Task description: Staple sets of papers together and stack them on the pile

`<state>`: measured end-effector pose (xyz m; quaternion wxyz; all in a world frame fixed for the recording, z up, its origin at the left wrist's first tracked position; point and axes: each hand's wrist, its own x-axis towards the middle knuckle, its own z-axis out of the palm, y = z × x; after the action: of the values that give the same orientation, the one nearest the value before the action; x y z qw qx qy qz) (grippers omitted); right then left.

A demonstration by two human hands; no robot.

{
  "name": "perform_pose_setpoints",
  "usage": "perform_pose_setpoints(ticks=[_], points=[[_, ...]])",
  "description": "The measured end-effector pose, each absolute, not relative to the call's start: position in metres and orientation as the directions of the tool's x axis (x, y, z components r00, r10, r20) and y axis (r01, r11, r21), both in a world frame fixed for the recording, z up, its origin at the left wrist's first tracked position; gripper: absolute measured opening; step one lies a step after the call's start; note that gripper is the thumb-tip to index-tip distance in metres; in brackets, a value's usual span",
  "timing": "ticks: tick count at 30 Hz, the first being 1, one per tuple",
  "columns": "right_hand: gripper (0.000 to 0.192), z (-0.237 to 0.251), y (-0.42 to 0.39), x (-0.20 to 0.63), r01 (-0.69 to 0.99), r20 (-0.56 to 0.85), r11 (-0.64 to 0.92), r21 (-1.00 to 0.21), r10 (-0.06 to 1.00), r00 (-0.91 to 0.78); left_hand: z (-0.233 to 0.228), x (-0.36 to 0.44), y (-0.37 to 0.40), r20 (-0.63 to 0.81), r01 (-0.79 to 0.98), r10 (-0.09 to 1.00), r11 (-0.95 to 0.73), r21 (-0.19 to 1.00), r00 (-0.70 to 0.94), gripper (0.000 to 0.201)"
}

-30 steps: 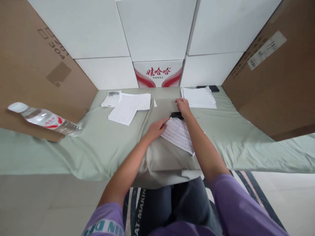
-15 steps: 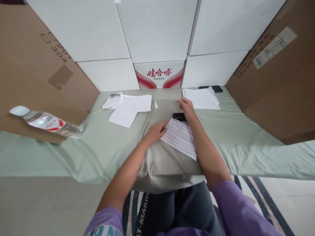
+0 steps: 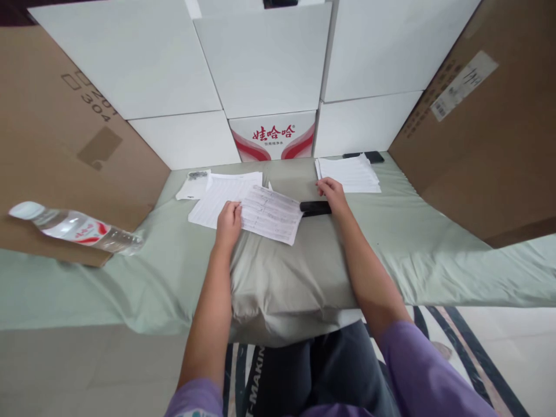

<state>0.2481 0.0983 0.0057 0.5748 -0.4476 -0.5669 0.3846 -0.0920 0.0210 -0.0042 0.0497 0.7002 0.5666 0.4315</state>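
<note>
The left hand (image 3: 229,220) holds the left edge of a printed sheet (image 3: 271,213), with the fingers curled on the paper; the sheet lies flat and a little turned on the green cloth (image 3: 174,272) that covers the bench. The left part of this sheet overlaps a pile of white papers (image 3: 221,197), which lies just behind the left hand. Further left, near the back edge, there is a smaller paper (image 3: 191,188) with a small dark clip (image 3: 197,174) on it.

The right hand (image 3: 332,194) rests palm down on the right end of a black stapler (image 3: 313,207). Its fingers are bent over it, but I cannot tell if they really grip it. The stapler lies on the cloth, just beside the right edge of the printed sheet. Behind the right hand is a stack of white sheets (image 3: 350,174), and a dark phone (image 3: 365,156) lies at the back of this stack, touching the wall of white boxes (image 3: 260,63).

One box in the middle has a red logo (image 3: 273,136). Brown cartons (image 3: 482,133) stand on both sides. A plastic water bottle (image 3: 73,227) lies on its side at the far left, well apart from both hands.
</note>
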Motion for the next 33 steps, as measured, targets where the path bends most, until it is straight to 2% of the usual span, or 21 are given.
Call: perform_pose_setpoints(ticks=[4, 9, 14, 18, 20, 23, 25, 28, 30, 33], points=[[0.028, 0.01, 0.09, 0.239, 0.182, 0.376, 0.388, -0.903, 0.921, -0.101, -0.01, -0.095, 0.026, 0.516, 0.638, 0.809, -0.243, 0.73, -0.281, 0.016], [0.033, 0.019, 0.071, 0.214, 0.279, 0.37, 0.446, -0.85, 0.884, -0.286, -0.016, -0.093, 0.032, 0.445, 0.402, 0.79, -0.277, 0.873, -0.421, 0.016], [0.029, 0.025, 0.057, 0.191, 0.128, 0.31, 0.367, -0.921, 0.892, -0.33, -0.024, -0.09, 0.038, 0.414, 0.307, 0.787, -0.298, 0.904, -0.458, 0.02], [0.039, 0.024, 0.052, 0.179, -0.123, 0.232, 0.2, -0.972, 0.895, -0.38, -0.03, -0.087, 0.042, 0.343, 0.192, 0.788, -0.285, 0.939, -0.51, 0.024], [0.044, 0.023, 0.051, 0.176, -0.157, 0.168, 0.111, -0.981, 0.891, -0.423, -0.031, -0.086, 0.044, 0.296, 0.124, 0.793, -0.272, 0.954, -0.532, 0.026], [0.04, 0.024, 0.055, 0.178, -0.092, 0.138, 0.113, -0.989, 0.926, -0.352, -0.03, -0.081, 0.042, 0.26, 0.062, 0.815, -0.268, 0.961, -0.518, 0.027], [0.032, 0.026, 0.06, 0.187, 0.039, 0.209, 0.22, -0.975, 0.959, -0.19, -0.028, -0.074, 0.039, 0.25, 0.042, 0.859, -0.259, 0.965, -0.447, 0.027], [0.027, 0.031, 0.068, 0.204, 0.212, 0.328, 0.317, -0.924, 0.945, 0.017, -0.025, -0.058, 0.032, 0.23, 0.044, 0.928, -0.228, 0.973, -0.293, 0.03], [0.029, 0.032, 0.072, 0.214, 0.148, 0.301, 0.291, -0.945, 0.952, 0.049, -0.023, -0.049, 0.029, 0.228, 0.05, 0.944, -0.223, 0.974, -0.24, 0.032], [0.034, 0.03, 0.074, 0.221, -0.098, 0.158, 0.153, -0.983, 0.987, -0.042, -0.023, -0.043, 0.029, 0.234, 0.042, 0.939, -0.231, 0.972, -0.252, 0.034]])
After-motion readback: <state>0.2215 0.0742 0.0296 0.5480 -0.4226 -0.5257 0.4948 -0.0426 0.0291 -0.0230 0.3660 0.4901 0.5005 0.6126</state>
